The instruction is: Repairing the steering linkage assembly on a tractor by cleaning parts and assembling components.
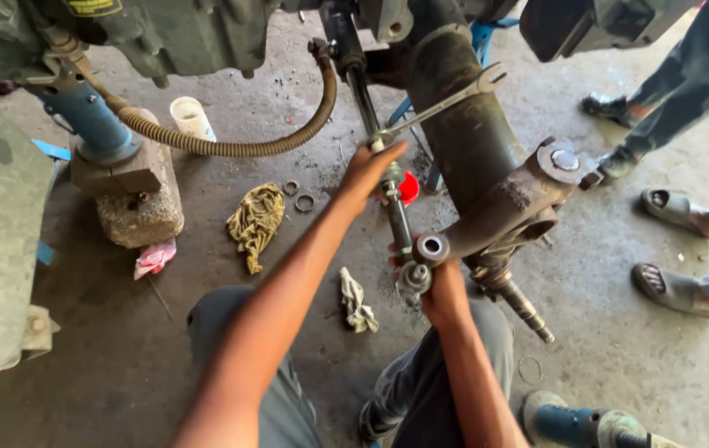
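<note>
Landmark: the dark rod (396, 217), a long steel bar that runs from the machine above down to the middle of the picture.
Stone block: far to the left of the rod, a rough stone (140, 211) lies on the concrete floor (205, 348), and a blue jack (89, 120) stands on top of it.
Hose: a ribbed hose (230, 148) curves from the jack side up to the top of the rod.
White cup: a small white cup (191, 116) stands on the floor behind the hose, left of the rod.
Yellow rag: a crumpled yellow rag (256, 222) lies on the floor left of the rod, with two small metal rings (298, 196) just beside it.
White rag: a smaller pale rag (357, 302) lies on the floor, lower left of the rod.
Left hand: the left hand (369, 176) is closed around the lower end of the wrench, right at the rod.
Wrench: the wrench (442, 105) goes up and to the right from the rod; its open head lies against the big dark cylinder (464, 116).
Right hand: the right hand (442, 290) is at the lower end of the rod, under a round metal socket (432, 247); it grips the joint piece (413, 278) there.
Steering arm: right of the rod, a rusty cast arm (514, 203) goes up to a round hub (564, 160).
Other people: far right of the rod, feet in sandals (677, 290) stand on the floor.
</note>
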